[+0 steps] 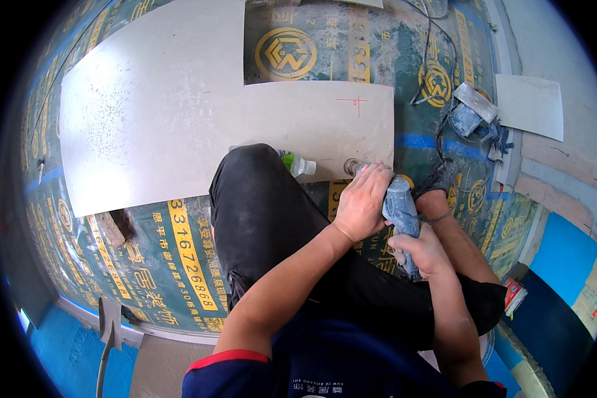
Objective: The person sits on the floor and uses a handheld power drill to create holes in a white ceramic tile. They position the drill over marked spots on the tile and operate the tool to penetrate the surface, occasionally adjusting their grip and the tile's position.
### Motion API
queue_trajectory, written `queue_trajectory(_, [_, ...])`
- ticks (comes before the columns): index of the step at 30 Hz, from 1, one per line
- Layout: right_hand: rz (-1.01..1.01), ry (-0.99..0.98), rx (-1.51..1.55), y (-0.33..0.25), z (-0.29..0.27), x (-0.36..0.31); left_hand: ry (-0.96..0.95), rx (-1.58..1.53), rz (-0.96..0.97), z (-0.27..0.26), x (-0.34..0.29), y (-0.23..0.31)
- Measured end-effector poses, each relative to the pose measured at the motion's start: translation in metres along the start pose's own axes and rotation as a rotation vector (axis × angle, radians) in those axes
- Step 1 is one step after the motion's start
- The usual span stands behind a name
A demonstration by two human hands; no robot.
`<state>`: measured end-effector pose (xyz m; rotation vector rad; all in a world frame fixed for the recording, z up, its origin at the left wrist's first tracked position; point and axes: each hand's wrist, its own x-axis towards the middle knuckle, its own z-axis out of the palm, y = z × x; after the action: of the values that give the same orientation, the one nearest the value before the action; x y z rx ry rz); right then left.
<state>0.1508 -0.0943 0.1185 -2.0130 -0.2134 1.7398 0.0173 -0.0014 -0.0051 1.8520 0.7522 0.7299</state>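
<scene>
Near the power tool (pixel 398 204), a partly hidden bottle (pixel 300 164).

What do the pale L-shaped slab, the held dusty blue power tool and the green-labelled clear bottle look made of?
Pale L-shaped slab: probably ceramic or porcelain; smooth, satin, with soft reflections.
Held dusty blue power tool: likely a hard plastic housing, moulded-looking; its powdery coating hides the original finish.
Green-labelled clear bottle: likely plastic; glossy, see-through.
</scene>
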Motion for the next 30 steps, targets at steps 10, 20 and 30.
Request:
queue_trajectory(10, [-0.013, -0.017, 0.041, -0.0016, 0.0013, -0.0022, -0.008, 0.007, -0.007, -0.0012, 0.0005, 0.0027])
queue_trajectory(20, [-0.001, -0.017, 0.046, 0.0007, -0.0006, -0.0016, -0.011, 0.018, -0.009, -0.0002, 0.0011, 0.0032])
queue_trajectory(30, [-0.009, -0.009, 0.044, 0.0012, -0.0009, -0.0015, -0.025, 0.028, -0.014, -0.0008, 0.0021, 0.0044])
